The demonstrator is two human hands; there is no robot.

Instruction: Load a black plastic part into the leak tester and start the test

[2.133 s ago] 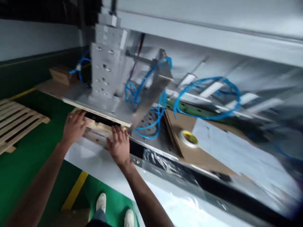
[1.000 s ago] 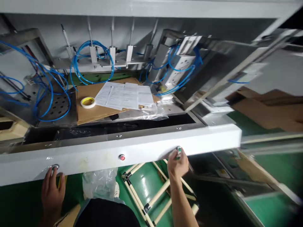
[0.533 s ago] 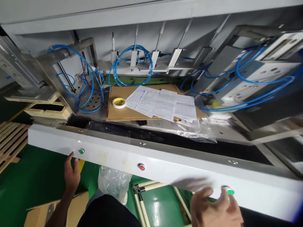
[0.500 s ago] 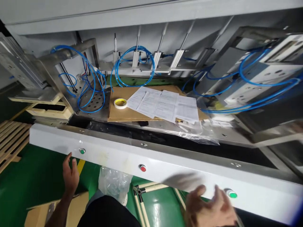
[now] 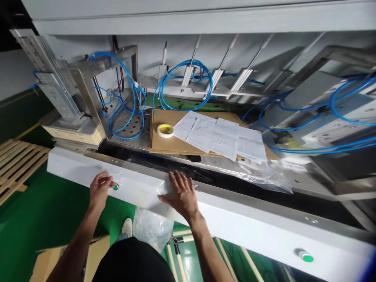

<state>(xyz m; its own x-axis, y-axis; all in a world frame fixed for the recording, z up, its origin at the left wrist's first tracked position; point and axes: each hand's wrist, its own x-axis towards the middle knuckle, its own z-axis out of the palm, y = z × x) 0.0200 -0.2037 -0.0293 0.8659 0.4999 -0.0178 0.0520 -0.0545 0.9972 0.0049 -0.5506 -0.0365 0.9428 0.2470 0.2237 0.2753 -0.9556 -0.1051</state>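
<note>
1. I am resting my left hand [image 5: 99, 190] on the front of the white panel [image 5: 235, 219], fingers loosely curled and gripping nothing, fingertips touching the left green button [image 5: 115, 187].
2. I am laying my right hand [image 5: 180, 194] flat and open on the panel's top edge, right of that button, holding nothing.
3. The panel's long axis is running from near left to right across me; the button is lying just right of my left hand, which is the nearer one.
4. I am counting two green buttons: the second [image 5: 306, 257] is sitting far right, well apart from both hands.
5. Beyond the panel, one tape roll [image 5: 165, 130] and several papers [image 5: 223, 137] are lying on cardboard [image 5: 164, 145]; blue hoses [image 5: 182, 84] are looping behind.
</note>
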